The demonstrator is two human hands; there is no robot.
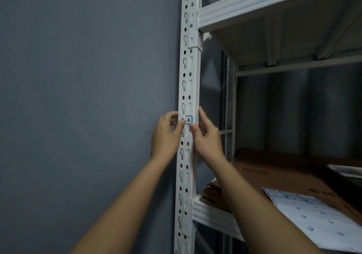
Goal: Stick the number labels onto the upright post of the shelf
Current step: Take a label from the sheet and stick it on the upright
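Sheet: a white backing sheet of blue-edged sticker labels (313,214) lies nearest you on the flattened brown cardboard (274,175) covering the lower white metal shelf (213,214).
Left hand: your left hand (166,134) curls at the post's left edge, thumb tip pressing the label's left end.
Right hand: your right hand (205,136) rests on the post's right edge, thumb touching the label's lower right corner, forefinger straight along the post.
Grip: neither grip is clenched around anything; both press.
Label: the small white blue-bordered number label (188,120) sits flat on the white perforated upright post (189,77), between your thumbs.
Far: grey wall (88,77) behind.
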